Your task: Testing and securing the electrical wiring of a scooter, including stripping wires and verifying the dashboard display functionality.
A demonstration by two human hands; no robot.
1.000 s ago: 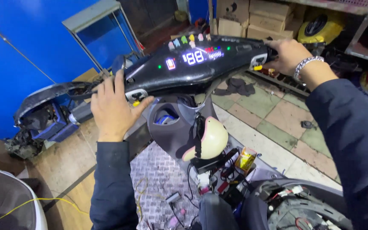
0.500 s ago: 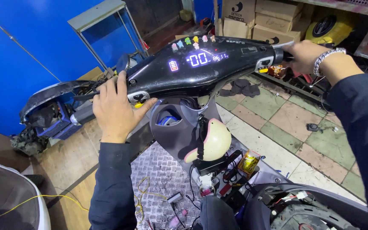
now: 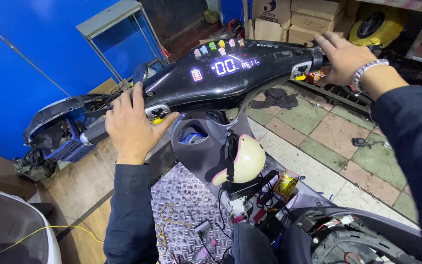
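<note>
The scooter handlebar [image 3: 230, 78] is stretching crosswise in front of me, its lit dash facing up. I am gripping its left end with my left hand [image 3: 133, 127], while my right hand [image 3: 343, 56] is resting half-open on the right grip.

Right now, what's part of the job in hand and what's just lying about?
In hand:
- left hand on the glossy black scooter handlebar panel
- right hand at its right end
- lit blue digital display

Lying about:
- brown cardboard boxes
- dark crumpled rag
- blue metal-frame stand
</note>
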